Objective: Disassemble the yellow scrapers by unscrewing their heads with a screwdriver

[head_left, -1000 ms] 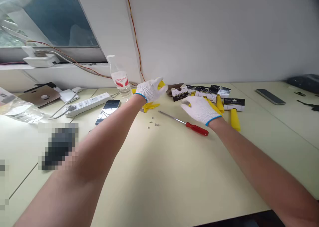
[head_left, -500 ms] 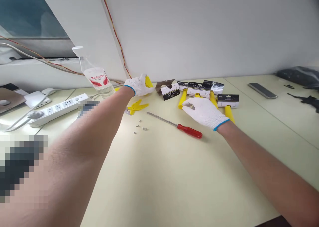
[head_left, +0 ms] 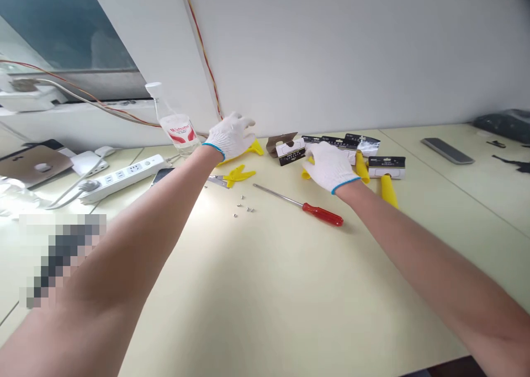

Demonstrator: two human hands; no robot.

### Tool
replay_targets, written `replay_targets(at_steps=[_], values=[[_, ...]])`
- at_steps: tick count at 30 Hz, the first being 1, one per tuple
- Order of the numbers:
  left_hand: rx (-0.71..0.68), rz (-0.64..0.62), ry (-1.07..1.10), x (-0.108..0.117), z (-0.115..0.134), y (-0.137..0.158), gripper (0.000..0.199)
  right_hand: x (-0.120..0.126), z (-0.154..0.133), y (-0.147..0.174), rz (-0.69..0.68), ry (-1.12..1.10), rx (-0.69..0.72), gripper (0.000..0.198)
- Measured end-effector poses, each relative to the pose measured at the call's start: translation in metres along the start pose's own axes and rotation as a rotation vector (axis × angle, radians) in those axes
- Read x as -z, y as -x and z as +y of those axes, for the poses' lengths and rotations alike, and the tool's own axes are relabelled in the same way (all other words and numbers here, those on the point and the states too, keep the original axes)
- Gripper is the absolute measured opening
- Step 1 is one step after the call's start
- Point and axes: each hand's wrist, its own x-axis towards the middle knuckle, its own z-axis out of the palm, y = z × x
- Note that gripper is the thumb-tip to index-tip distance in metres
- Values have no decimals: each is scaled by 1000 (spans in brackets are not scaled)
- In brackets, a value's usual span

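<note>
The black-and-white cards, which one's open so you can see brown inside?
The leftmost card, just left of the right hand. Its brown inside shows; the other cards show no brown.

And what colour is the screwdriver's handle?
The screwdriver handle is red, seen best in the head view.

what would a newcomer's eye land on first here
Probably the red-handled screwdriver on the table, with small screws to its left. Next, two white-gloved hands: the left hand right of the bottle, the right hand near the yellow handles and packages toward the wall.
</note>
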Motion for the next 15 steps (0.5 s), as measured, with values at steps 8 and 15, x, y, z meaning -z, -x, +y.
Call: replay_targets(at_steps=[8,15], values=[[107,127,358,80,26,110,31,-30,-45,-58,-59,-27,-80,83],[210,107,389,83,11,134,29,-39,-61,-42,-54,-45,-11,61]])
